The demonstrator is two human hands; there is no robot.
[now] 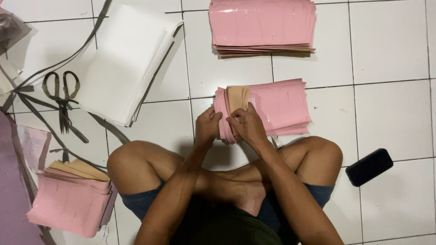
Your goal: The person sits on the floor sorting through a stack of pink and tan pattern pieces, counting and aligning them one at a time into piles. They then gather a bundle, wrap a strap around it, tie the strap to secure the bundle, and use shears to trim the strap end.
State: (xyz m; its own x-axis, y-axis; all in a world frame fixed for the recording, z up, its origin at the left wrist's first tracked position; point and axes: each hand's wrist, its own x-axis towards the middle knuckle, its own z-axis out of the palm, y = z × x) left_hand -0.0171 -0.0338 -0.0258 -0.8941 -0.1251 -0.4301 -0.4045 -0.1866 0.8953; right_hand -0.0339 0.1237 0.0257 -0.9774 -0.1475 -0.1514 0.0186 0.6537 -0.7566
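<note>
Both hands grip the near end of a stack of glossy pink printed sheets.

Left hand and right hand pinch its fanned left edge (tan backs showing); the stack lies on white floor tiles, long axis running nine to three o'clock.

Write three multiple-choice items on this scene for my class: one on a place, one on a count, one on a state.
1. Where do the scissors lie?
A. left of the white sheets
B. on the far pink stack
C. beside the black object

2. How many pink stacks lie on the floor?
A. one
B. three
C. five

3. What are the hands doing?
A. resting on the knees
B. gripping the near pink stack
C. holding the scissors

Answers:
1 A, they lie on tiles left of the sheets.
2 B, far, near and lower-left stack.
3 B, left hand and right hand clasp its edge.
</note>
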